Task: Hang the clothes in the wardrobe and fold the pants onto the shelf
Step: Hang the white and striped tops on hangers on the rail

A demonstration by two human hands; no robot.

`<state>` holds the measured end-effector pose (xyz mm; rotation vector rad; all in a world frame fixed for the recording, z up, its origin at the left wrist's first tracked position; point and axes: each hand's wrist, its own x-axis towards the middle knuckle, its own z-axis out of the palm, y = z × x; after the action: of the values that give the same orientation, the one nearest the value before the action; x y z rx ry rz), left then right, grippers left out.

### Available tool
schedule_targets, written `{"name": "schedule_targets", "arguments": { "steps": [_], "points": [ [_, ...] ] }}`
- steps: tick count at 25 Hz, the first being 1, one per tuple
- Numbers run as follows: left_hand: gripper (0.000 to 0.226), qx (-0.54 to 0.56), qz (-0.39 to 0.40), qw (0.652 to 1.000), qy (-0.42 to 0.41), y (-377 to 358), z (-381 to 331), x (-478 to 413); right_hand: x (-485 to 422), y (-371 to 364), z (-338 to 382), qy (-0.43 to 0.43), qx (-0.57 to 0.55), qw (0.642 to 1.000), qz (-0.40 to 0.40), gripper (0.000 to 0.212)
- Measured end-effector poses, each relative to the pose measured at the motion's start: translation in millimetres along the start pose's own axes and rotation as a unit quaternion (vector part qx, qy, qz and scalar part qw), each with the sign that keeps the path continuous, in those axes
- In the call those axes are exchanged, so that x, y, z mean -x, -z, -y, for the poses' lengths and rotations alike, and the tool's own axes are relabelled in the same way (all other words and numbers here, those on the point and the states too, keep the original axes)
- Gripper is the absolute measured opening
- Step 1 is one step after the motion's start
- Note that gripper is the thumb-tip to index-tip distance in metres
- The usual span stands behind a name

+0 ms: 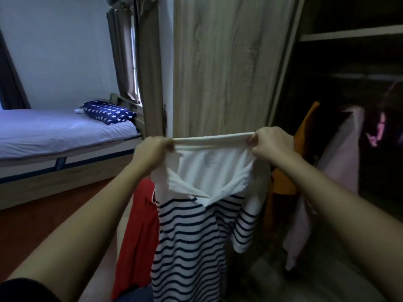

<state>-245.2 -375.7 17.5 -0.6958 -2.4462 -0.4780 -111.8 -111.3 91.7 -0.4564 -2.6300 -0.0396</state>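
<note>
A white shirt with navy stripes and a white collar (192, 232) hangs in front of me, held up by its top edge. My left hand (152, 151) grips the left end of that stretched white edge and my right hand (270, 144) grips the right end. The shirt dangles straight down between my forearms. The wardrobe (229, 62) stands right behind it, its wooden door panel in the middle and the open dark interior to the right. Inside, a hanging rail (366, 76) carries an orange garment (303, 149), a pale pink garment (342, 153) and a pink item (377, 131).
A red garment (139, 236) hangs or lies low at the left of the shirt. A bed (61, 131) with a star-patterned pillow (109, 112) stands at the left, curtains (130, 62) behind it. A wardrobe shelf (351, 33) runs above the rail. Reddish floor lies at lower left.
</note>
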Motion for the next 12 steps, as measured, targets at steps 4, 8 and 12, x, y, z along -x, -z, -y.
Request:
{"name": "schedule_targets", "arguments": {
  "steps": [4, 8, 12],
  "points": [
    [0.018, 0.073, -0.069, 0.99, 0.095, 11, -40, -19, 12, -17, -37, -0.083, -0.024, 0.995, 0.05, 0.023],
    [0.029, 0.01, -0.01, 0.999, 0.034, -15, -88, -21, 18, -16, -66, -0.082, -0.027, 0.994, 0.064, 0.025],
    [0.018, 0.09, -0.023, 0.995, -0.025, -17, -85, -50, 30, 5, -94, -0.101, -0.041, 0.994, 0.026, 0.012]
  ]
}}
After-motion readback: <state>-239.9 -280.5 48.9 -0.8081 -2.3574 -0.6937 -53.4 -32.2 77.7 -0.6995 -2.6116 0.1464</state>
